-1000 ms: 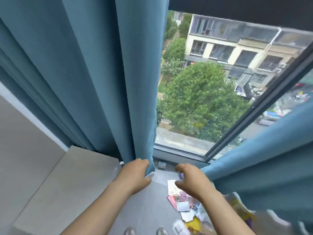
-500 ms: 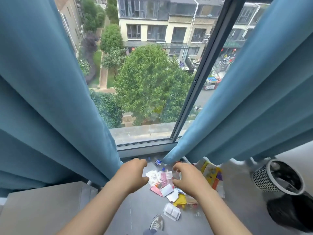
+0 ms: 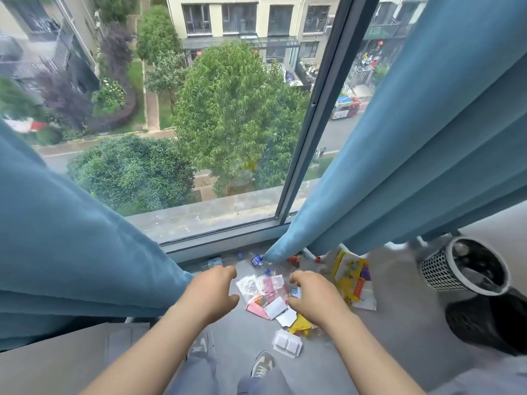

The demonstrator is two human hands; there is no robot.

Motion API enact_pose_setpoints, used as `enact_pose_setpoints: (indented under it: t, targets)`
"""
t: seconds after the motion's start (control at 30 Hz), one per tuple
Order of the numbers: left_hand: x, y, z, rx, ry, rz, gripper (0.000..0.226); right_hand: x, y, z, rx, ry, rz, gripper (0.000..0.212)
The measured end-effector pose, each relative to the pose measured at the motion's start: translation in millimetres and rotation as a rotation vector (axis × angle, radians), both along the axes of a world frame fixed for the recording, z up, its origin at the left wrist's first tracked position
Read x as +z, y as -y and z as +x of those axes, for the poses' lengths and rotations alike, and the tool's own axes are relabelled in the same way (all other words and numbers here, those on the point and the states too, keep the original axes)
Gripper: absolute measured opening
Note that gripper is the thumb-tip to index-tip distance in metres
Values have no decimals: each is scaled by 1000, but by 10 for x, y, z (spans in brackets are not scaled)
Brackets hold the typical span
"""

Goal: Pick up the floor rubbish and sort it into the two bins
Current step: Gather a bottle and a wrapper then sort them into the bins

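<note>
The left hand and right hand hover low in the middle, fingers loosely bent, holding nothing. The rubbish pile lies on the grey floor between them. Bare floor opens to its right, up to the white mesh bin and black bin at the right edge. Blue curtains crowd both sides. More window shows between them than before.

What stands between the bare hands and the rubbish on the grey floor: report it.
Nothing visible. The left hand and right hand hover directly above the pile of paper and plastic wrappers. Only the blue fabric curtain hem hangs among the clear plastic bottles by the window, beyond the pile.
</note>
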State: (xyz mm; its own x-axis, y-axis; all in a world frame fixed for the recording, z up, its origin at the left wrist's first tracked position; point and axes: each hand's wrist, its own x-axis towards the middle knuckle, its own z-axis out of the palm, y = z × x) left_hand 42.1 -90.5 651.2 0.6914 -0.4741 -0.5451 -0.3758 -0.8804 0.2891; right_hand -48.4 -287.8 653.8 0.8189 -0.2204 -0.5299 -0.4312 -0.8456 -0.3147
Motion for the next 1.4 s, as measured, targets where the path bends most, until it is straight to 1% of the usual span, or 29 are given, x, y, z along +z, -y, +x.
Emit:
enact_pose_setpoints:
  t: [0.17, 0.33, 0.47, 0.57, 0.67, 0.8, 0.9, 1.0, 1.1, 1.23, 1.3, 1.4]
  targets:
    - [-681, 51, 293, -48, -26, 46, 38, -648, 19, 214, -44, -26, -18, 39]
    - [-1557, 101, 572, -81, -53, 71, 38, -1507, 49, 454, -67, -71, -22, 32]
    - [-2387, 180, 801, -109, -42, 79, 39, -2356, 113, 693, -77, -84, -20, 35]
    - [-3093, 219, 941, -116, -41, 87, 38, -3056, 154, 875, -96, -65, -33, 34]
    - [-3803, 261, 1133, -126, -31, 92, 36, -3774, 181, 1051, -88, -70, -36, 38]
    - [-4697, 358, 1415, -142, -3, 88, 33, -4701, 252, 1269, -76, -60, -53, 39]
    - [-5306, 418, 1579, -185, 57, 76, 29, -5320, 334, 1366, -71, -40, -80, 39]
    - [-5764, 468, 1676, -234, 93, 63, 33, -5795, 447, 1386, -64, -16, -107, 40]
    - [-6088, 539, 1713, -278, 127, 35, 36, -6146, 562, 1368, -53, 21, -127, 41]
    - [-6337, 565, 1600, -281, 107, -46, 44, -6438, 591, 1221, -38, 26, -121, 46]
    - [-6466, 550, 1504, -295, 109, -65, 46, -6565, 598, 1121, -38, 24, -101, 49]
    - [-6656, 517, 1357, -319, 116, -90, 47, -6725, 651, 947, -73, 47, -124, 53]
